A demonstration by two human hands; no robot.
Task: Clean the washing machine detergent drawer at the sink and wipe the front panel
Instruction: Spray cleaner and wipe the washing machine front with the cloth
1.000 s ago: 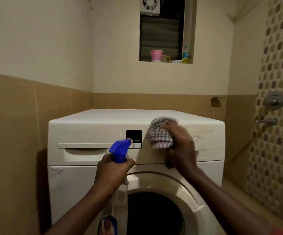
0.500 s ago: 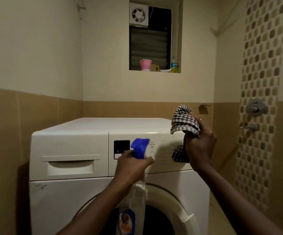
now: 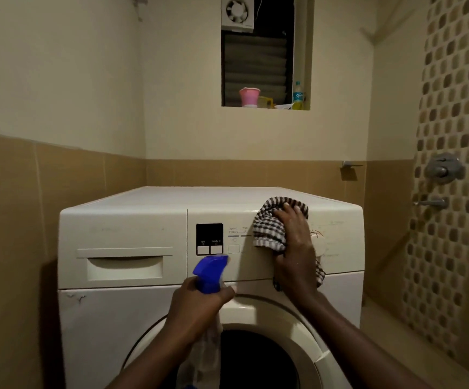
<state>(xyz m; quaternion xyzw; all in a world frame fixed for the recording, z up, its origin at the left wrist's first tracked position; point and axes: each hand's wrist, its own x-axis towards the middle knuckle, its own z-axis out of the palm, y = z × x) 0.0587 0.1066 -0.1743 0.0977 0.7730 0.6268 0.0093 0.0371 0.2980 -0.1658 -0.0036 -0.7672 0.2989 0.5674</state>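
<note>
A white front-loading washing machine (image 3: 121, 318) fills the middle of the view. Its detergent drawer (image 3: 124, 266) sits closed at the upper left of the front. My right hand (image 3: 295, 248) presses a checked cloth (image 3: 267, 228) flat against the control panel (image 3: 244, 262), covering most of the dial. My left hand (image 3: 197, 304) grips a clear spray bottle with a blue trigger head (image 3: 209, 272), its nozzle pointing at the panel just below the dark display (image 3: 209, 233).
The round door (image 3: 255, 357) with its dark drum lies below my arms. Tiled walls close in on the left and behind. Wall taps (image 3: 442, 168) sit on the mosaic wall at right. A window ledge above holds a pink cup (image 3: 248, 96) and a bottle (image 3: 298, 95).
My right hand held the cloth bunched up off the machine half a second ago; now it presses the cloth on the panel again. The spray bottle has stayed pointed at the panel.
</note>
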